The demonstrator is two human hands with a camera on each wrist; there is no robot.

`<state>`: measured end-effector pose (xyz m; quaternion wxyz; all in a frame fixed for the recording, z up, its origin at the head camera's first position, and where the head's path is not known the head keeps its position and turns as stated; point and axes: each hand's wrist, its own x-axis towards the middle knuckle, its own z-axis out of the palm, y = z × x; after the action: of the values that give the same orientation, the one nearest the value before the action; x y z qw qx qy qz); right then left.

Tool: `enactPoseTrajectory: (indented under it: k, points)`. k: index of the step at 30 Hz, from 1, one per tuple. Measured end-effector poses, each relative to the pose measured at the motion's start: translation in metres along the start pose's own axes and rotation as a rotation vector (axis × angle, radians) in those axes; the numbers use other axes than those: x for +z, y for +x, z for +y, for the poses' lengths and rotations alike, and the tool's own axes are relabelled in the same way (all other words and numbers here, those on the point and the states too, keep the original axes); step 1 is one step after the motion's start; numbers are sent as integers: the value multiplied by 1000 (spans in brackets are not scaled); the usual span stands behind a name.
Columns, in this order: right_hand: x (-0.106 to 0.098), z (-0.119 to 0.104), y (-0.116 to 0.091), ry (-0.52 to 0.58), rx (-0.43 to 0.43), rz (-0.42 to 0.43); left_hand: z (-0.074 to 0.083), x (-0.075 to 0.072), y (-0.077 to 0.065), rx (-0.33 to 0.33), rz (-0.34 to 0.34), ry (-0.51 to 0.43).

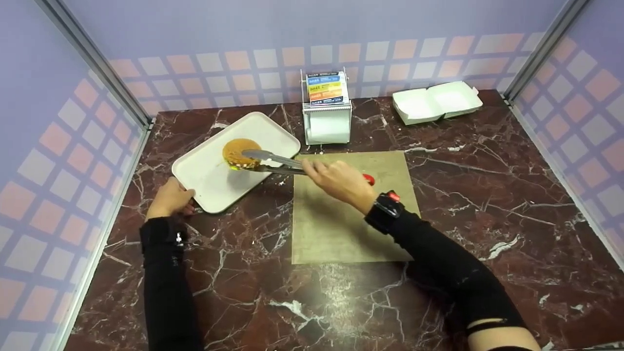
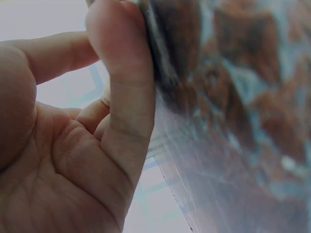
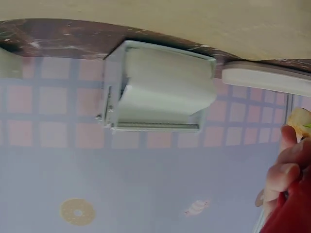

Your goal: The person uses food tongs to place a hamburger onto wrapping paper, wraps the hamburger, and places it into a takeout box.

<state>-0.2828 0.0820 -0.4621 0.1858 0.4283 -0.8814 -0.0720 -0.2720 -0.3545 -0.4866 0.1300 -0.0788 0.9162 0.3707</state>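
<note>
A burger (image 1: 239, 152) with a golden bun sits toward the middle of a white tray (image 1: 219, 192), lettuce and white sauce showing at its lower edge. My right hand (image 1: 341, 181) grips metal tongs (image 1: 285, 162) with a red end, whose tips lie over and beside the bun. In the right wrist view the fingers (image 3: 282, 177) curl near the red handle (image 3: 294, 208), with part of the burger (image 3: 300, 121) beyond. My left hand (image 1: 171, 199) holds the tray's near left corner, thumb on the rim; the left wrist view shows its palm (image 2: 77, 165) and bent fingers up close.
Right of the tray, a brown paper sheet (image 1: 341, 234) lies on the dark red marbled table (image 1: 243, 292). Behind it stands a dispenser (image 1: 327, 129) with a white roll and coloured labels on top. An opened white takeout box (image 1: 436, 103) is at the back right. Tiled-pattern walls enclose three sides.
</note>
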Motion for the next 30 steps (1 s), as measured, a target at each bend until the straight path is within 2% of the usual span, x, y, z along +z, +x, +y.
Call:
enactPoseTrajectory:
  k: [5, 14, 25, 30]
  points:
    - [-4, 17, -28, -3, 9, 25, -1, -1, -1, 19, 3, 23]
    - [0, 53, -89, -107, 1, 125, 1, -2, -3, 11, 17, 10]
    - [16, 103, -167, -158, -109, 283, 3, 2, -2, 18, 19, -1]
    - [18, 117, -201, -170, -146, 265, 2, 0, -3, 15, 23, 16]
